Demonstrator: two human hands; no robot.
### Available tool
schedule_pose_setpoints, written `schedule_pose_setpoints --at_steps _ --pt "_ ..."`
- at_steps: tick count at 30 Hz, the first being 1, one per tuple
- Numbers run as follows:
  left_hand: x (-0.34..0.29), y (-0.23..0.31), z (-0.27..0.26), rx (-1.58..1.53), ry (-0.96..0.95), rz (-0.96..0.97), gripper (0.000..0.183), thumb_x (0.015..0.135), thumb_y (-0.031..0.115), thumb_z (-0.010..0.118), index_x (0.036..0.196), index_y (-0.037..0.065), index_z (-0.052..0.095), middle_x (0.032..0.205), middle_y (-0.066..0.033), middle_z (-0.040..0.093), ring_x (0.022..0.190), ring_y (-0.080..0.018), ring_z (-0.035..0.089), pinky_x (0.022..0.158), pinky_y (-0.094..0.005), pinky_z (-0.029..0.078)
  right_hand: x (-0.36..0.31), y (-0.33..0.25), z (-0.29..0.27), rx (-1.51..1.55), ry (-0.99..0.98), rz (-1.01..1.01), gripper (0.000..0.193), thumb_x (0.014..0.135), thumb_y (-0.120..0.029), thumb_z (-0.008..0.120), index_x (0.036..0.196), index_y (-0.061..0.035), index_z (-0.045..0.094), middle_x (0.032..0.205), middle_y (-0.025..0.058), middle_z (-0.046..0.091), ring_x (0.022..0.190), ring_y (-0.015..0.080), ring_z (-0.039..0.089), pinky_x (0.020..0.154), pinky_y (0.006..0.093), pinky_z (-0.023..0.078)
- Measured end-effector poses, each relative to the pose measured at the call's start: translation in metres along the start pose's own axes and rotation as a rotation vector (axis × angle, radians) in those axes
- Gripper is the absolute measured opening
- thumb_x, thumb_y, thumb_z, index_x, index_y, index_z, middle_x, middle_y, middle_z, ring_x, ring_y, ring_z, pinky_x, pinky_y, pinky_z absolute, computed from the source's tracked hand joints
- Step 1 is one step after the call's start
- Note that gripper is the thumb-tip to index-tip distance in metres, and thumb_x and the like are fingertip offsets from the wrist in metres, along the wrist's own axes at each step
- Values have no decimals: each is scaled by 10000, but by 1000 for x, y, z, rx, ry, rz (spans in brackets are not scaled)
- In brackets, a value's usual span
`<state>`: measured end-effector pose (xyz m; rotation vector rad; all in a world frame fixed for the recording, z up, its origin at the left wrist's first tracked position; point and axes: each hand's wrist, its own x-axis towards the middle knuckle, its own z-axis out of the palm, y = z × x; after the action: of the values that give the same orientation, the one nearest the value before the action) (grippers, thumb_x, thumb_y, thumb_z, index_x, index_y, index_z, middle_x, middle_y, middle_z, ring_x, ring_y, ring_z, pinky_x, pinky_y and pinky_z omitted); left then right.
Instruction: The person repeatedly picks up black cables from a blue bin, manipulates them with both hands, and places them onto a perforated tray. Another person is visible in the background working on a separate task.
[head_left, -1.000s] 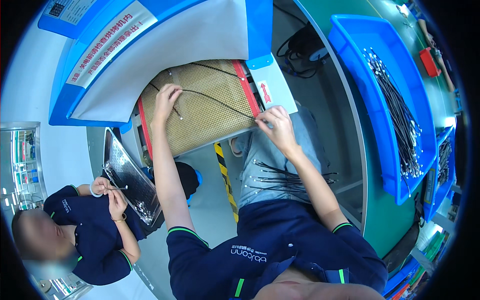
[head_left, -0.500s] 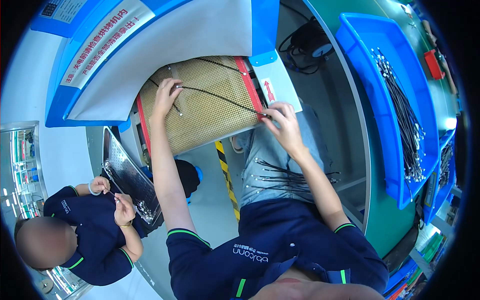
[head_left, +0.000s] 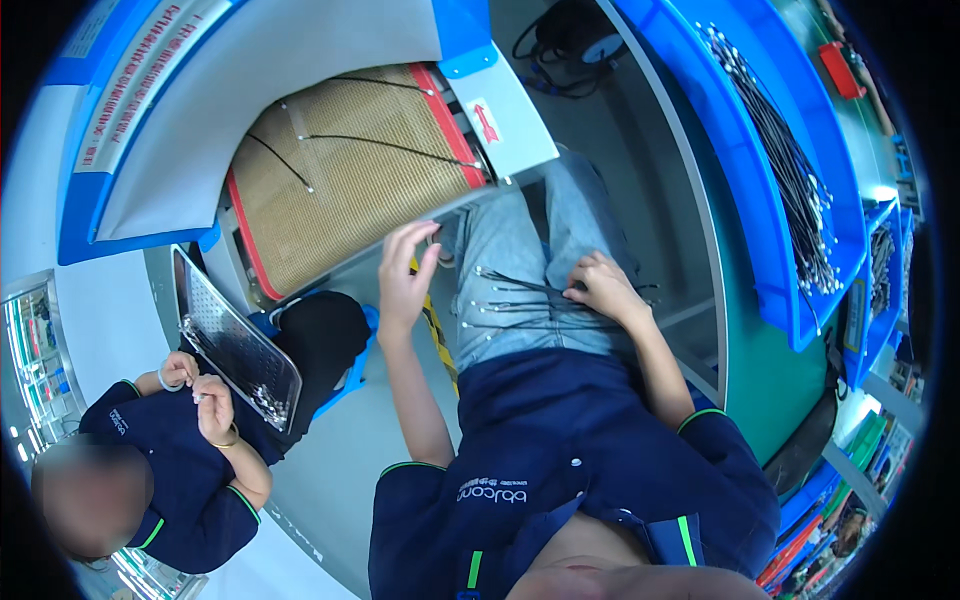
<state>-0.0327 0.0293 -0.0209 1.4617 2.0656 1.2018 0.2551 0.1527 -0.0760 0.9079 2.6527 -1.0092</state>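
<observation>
Several thin black cables point(head_left: 515, 308) with small pale connectors lie across my lap in blue jeans. My right hand point(head_left: 608, 288) is over them, fingers pinched on one of the black cables near its middle. My left hand point(head_left: 405, 278) hovers just before the near edge of a tan mesh belt point(head_left: 330, 225), fingers stretched out and nothing in them. On the belt lies one black cable point(head_left: 390, 146) running toward the red right edge. Two further cables rest there, one slanting at the left point(head_left: 280, 160) and one at the back point(head_left: 375, 80).
A blue-and-white machine hood point(head_left: 250, 60) arches over the belt. Right of me, a blue bin point(head_left: 775, 270) holding a bundle of black cables stands on a green table point(head_left: 690, 130). At the left a co-worker sits with both hands raised beside a perforated metal tray point(head_left: 235, 330).
Both hands have left the cable, which now lies on the belt. My left hand drew back toward me, my right hand went down to the lap cables. The view has shifted.
</observation>
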Motion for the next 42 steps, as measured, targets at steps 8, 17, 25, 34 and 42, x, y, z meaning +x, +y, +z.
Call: schedule_pose_setpoints --at_steps 8,17,25,34,42 --pt "-60 -18 58 -87 -264 -193 274 895 108 564 1161 44 579 1159 -132 570 1115 -302 519 959 -371 402 2 2 7 76 15 4 128 722 -151 718 792 -51 680 890 114 648 913 298 603 854 399 462" --pt "-71 -27 73 -30 -334 -201 292 902 133 570 1180 44 568 1121 -142 575 1072 -323 533 933 -373 419 -12 7 -10 392 36 -52 113 781 -102 651 846 -12 629 806 117 634 780 259 622 735 357 487" --pt "-67 -23 61 -38 -383 -190 193 905 118 568 1055 7 618 935 -158 600 799 -308 597 720 -367 465 -13 6 -22 574 -24 82 158 802 -122 650 929 -31 634 805 117 644 742 241 630 703 349 490" --pt "-53 12 69 -87 -511 -104 198 898 128 579 1038 -1 634 887 -160 636 802 -312 612 711 -377 473 2 -34 -17 351 219 -293 174 791 -121 685 959 -76 681 905 83 642 778 283 632 688 355 512" --pt "-50 32 67 -75 -393 2 182 843 123 652 977 1 635 851 -130 649 780 -285 621 670 -375 483 8 -47 -23 345 266 -353 115 783 -140 695 875 -71 700 851 52 654 723 246 639 638 336 513"
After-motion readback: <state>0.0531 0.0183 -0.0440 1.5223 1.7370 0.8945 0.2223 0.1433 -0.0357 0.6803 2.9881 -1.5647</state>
